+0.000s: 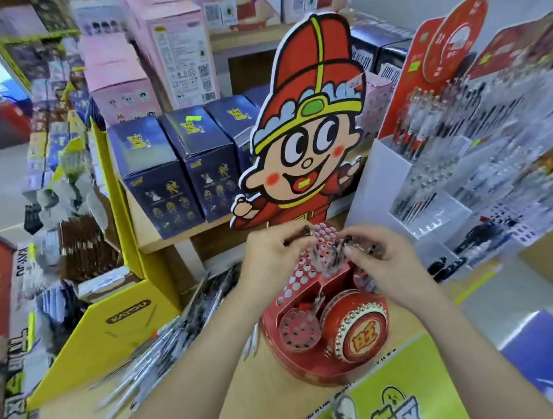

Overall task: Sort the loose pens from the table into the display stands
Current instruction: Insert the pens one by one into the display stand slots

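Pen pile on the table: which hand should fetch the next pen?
Left hand, likely, once its pen is slotted. The pile lies left of the stand, beside that forearm; the right hand would have to cross over the stand.

Both hands are up over the red display stand (306, 299), a cardboard piece with a holed top and a red drum (357, 330) at its front. The left hand (268, 258) pinches a dark pen (299, 235) just above the holes. The right hand (390, 265) pinches a second pen (348, 242) beside it, too blurred to tell more. A few pens stand in the holes between the hands. Behind rises a cartoon boy cutout (309, 126) in a red hat. Loose pens (166, 339) lie heaped on the wooden table (263, 388) to the left, against a yellow box (114, 326). A white tiered stand (396, 182) full of pens sits on the right.
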The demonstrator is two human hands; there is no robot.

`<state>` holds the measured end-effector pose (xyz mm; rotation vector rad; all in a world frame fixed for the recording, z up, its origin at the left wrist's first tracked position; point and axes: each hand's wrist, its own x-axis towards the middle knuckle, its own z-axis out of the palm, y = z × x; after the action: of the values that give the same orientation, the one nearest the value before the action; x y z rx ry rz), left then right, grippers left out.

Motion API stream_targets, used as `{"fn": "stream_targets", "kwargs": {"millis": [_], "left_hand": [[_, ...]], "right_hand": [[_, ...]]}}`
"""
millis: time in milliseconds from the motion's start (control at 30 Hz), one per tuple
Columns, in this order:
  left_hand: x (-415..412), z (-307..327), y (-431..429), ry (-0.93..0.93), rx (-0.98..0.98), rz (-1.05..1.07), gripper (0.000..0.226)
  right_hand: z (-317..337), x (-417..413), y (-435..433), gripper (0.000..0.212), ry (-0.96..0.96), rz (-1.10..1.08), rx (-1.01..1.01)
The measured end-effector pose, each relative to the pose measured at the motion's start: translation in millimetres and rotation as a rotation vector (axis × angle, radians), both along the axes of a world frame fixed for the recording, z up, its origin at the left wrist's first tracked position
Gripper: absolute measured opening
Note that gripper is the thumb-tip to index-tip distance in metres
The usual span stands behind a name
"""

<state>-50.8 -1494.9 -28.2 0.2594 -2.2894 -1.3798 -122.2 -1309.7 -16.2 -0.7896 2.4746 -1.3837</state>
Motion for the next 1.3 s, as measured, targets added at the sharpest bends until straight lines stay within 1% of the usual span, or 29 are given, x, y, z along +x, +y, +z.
{"fn": "stream_targets", "kwargs": {"millis": [100, 200, 300, 433, 467, 567, 667, 833, 967, 1067, 1133, 1200, 1267, 1300], "left_hand": [[-5, -2, -1, -0.039, -0.196, -0.15, 0.015], [-9, -2, -2, -0.098, -0.214, -0.208, 0.014], [-13, 5, -2, -0.103, -0.244, -0.242, 0.014], [-18, 12, 2, -0.082, -0.416, -0.286, 0.018], [-19, 11, 2, -0.093, -0.421, -0.285, 0.018], [-21, 9, 2, -0.162, -0.331, -0.277, 0.019], [-22, 11, 5, -0.213, -0.41, -0.295, 0.02], [-17, 12, 7, -0.254, -0.395, -0.269, 0.023], [-15, 11, 14, -0.302, -0.335, -0.211, 0.026], [-6, 14, 18, -0.343, -0.235, -0.12, 0.033], [7, 14, 16, -0.322, -0.14, 0.031, 0.036], [26, 12, 11, -0.272, -0.057, 0.205, 0.031], [51, 7, 1, -0.257, -0.039, 0.343, 0.026], [65, 2, -5, -0.282, -0.06, 0.397, 0.025]], "right_hand": [[5, -2, -2, 0.021, 0.053, 0.004, 0.034], [7, -6, -5, 0.021, 0.06, 0.02, 0.07], [7, -12, -6, 0.019, 0.051, 0.042, 0.097], [13, -18, -4, 0.021, 0.043, 0.124, 0.121], [14, -20, -2, 0.02, 0.033, 0.155, 0.137], [17, -24, -1, 0.023, -0.003, 0.227, 0.17], [16, -29, -1, 0.031, 0.023, 0.262, 0.179], [10, -39, 3, 0.031, 0.029, 0.336, 0.134], [10, -41, 5, 0.034, 0.041, 0.342, 0.152], [18, -37, 10, 0.038, 0.032, 0.249, 0.043], [29, -31, 13, 0.031, 0.053, 0.142, -0.086], [42, -23, 13, 0.029, 0.057, 0.073, -0.189], [55, -9, 9, 0.028, 0.024, 0.078, -0.246], [61, 1, 5, 0.026, 0.007, 0.116, -0.257]]}}
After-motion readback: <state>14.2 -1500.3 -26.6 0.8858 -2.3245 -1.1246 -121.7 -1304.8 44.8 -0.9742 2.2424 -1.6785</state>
